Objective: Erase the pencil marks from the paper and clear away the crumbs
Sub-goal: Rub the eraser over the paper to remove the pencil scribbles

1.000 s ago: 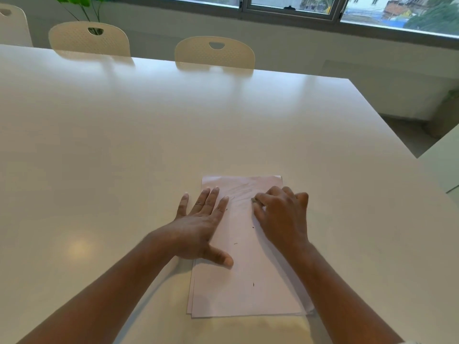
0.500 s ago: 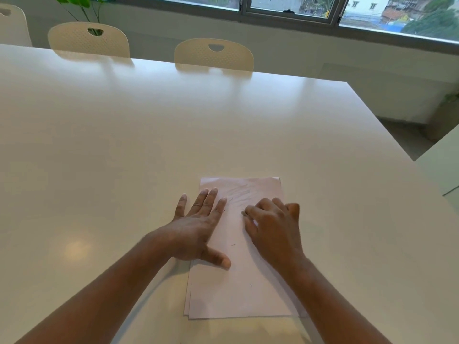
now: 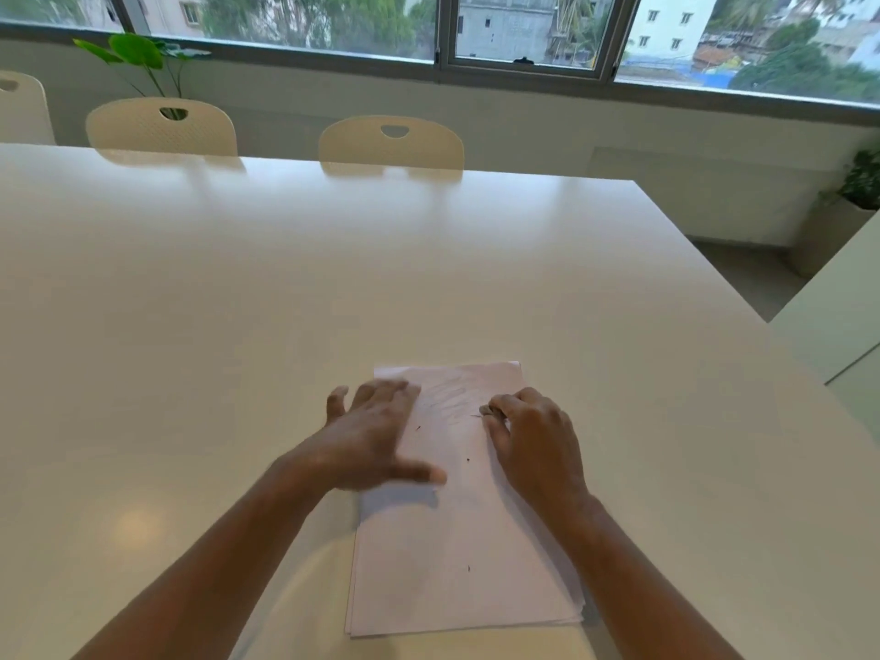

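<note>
A small stack of white paper (image 3: 457,554) lies on the white table near me, with faint pencil scribbles (image 3: 445,397) at its far end. A few dark crumbs (image 3: 468,460) dot the sheet. My left hand (image 3: 369,435) is blurred with motion over the paper's left side, fingers stretched out and thumb pointing right. My right hand (image 3: 535,440) rests on the paper's right side with its fingers curled. Its fingertips pinch a small dark eraser (image 3: 486,411), which is mostly hidden.
The big white table (image 3: 238,326) stretches far to the left and ahead. Its right edge runs diagonally close to the paper. Cream chairs (image 3: 390,142) stand along the far side, with a window wall and a green plant (image 3: 138,54) behind them.
My left hand has moved from lying flat on the paper into a blurred motion over its left side. My right hand has shifted to the right, away from the scribbles.
</note>
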